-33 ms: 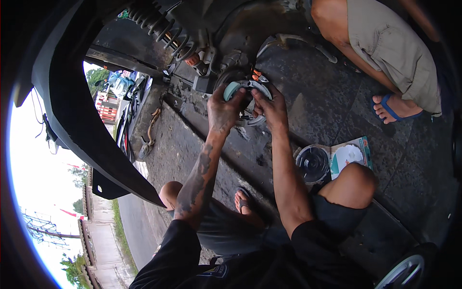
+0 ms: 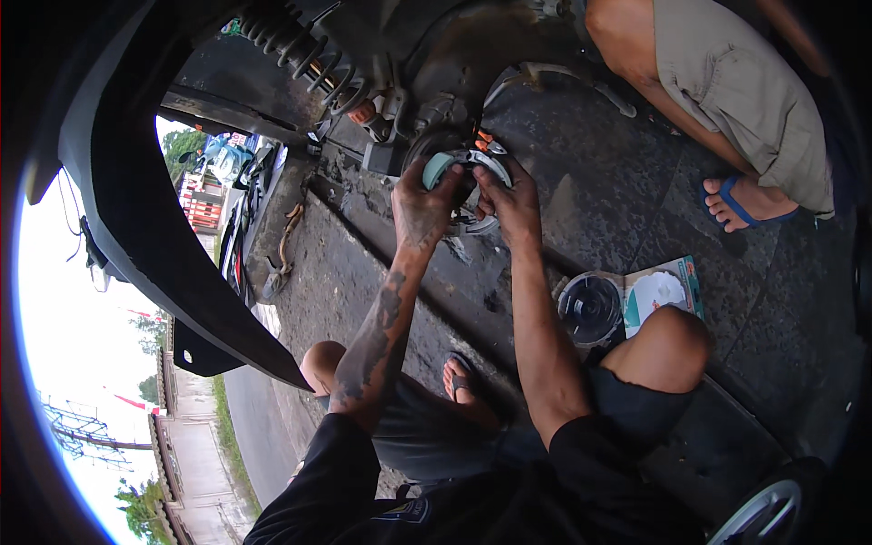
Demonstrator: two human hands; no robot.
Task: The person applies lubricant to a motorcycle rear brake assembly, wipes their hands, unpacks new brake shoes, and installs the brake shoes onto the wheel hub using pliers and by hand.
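A pair of curved brake shoes, one with pale green lining, is held up in front of the motorcycle's hub area. My left hand (image 2: 421,207) is closed round the left brake shoe (image 2: 436,171), thumb on its inner side. My right hand (image 2: 518,211) grips the right brake shoe (image 2: 493,166), its thumb also turned inward. The two shoes meet at the top in an arch. Below them, between my wrists, a pale metal round part (image 2: 470,223) shows, partly hidden by my fingers. Just beyond my right fingers lies an orange-handled tool (image 2: 489,143).
A coil-spring shock absorber (image 2: 313,68) and dark motorcycle parts hang above my hands. The black fender (image 2: 136,209) curves down the left. An opened plastic package (image 2: 590,309) with a printed card (image 2: 668,289) lies by my right knee. Another person's sandaled foot (image 2: 745,204) is at right.
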